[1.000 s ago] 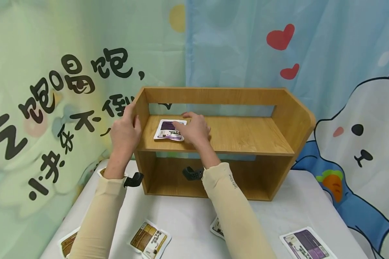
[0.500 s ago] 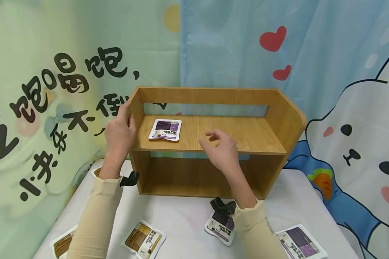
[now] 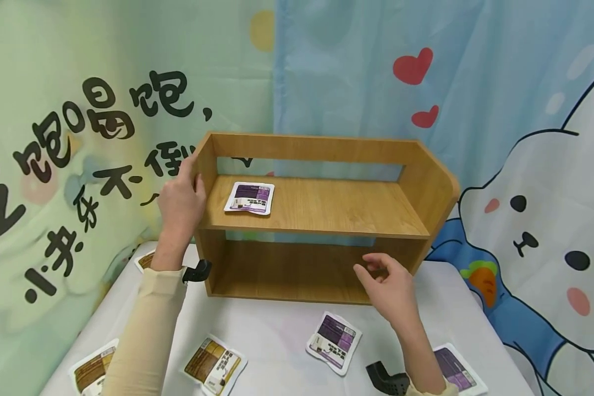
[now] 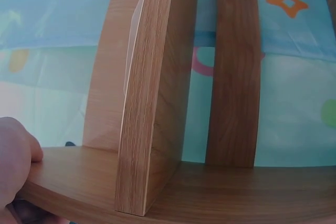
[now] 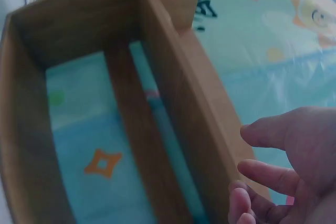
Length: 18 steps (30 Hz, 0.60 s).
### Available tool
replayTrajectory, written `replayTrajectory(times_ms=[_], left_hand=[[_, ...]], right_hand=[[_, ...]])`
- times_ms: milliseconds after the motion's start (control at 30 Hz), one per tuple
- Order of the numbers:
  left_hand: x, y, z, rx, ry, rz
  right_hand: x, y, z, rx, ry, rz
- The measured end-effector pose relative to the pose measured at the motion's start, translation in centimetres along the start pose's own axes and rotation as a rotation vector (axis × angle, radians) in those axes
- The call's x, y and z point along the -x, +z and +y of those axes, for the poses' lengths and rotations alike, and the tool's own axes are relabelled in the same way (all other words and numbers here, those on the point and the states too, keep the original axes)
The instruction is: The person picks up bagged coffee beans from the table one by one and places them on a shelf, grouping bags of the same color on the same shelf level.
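My left hand (image 3: 182,206) grips the left side panel of a two-tier wooden shelf (image 3: 322,278); in the left wrist view its fingers (image 4: 13,156) wrap the panel's edge. On the upper tier, toward the left, lies a white-edged purple pouch (image 3: 249,198). My right hand (image 3: 390,286) hovers before the shelf's lower right part, fingers loosely bent and holding nothing. Below and left of it, a second purple pouch (image 3: 334,342) lies on the white table. A third purple pouch (image 3: 457,368) is partly hidden behind the right forearm.
Brown-and-white pouches lie on the table (image 3: 272,352): one at front centre-left (image 3: 215,366), another (image 3: 93,371) partly behind the left sleeve, and one (image 3: 146,260) by the shelf's left side. Printed curtains (image 3: 336,82) hang behind.
My right hand has left the pouch on the upper tier and moved right and down, off the shelf. My left hand stays on the side panel. The head view has shifted slightly.
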<state>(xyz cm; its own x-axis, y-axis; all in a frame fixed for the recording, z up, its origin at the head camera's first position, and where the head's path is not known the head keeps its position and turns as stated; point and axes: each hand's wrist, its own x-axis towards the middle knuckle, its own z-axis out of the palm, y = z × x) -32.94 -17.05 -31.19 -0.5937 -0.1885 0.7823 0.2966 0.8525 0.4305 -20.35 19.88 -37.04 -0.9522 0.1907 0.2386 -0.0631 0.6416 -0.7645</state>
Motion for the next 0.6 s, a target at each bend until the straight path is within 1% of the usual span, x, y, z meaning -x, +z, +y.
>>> replayTrajectory(times_ms=[67,167,333,433,500,600], left_hand=[[0.0,0.0,0.0,0.005,0.004,-0.004],[0.0,0.0,0.1,0.0,0.007,0.006],[-0.2,-0.2,0.2,-0.009,0.006,0.015],[-0.3,-0.3,0.3,-0.007,0.003,0.012],[-0.2,-0.4,0.3,-0.007,0.004,0.009],[-0.1,-0.3,0.3,-0.004,0.018,0.011]], right_hand=[[0.6,-0.6,1.3,0.008,0.049,-0.006],[1.3,-1.4,2.9,0.046,0.109,-0.013],[2.4,-2.8,5.7,0.126,0.156,-0.027],[2.9,-3.7,7.7,0.171,0.193,-0.053],[3.2,-4.3,9.0,0.203,0.237,-0.072],[3.8,-5.4,11.0,0.243,0.325,-0.098]])
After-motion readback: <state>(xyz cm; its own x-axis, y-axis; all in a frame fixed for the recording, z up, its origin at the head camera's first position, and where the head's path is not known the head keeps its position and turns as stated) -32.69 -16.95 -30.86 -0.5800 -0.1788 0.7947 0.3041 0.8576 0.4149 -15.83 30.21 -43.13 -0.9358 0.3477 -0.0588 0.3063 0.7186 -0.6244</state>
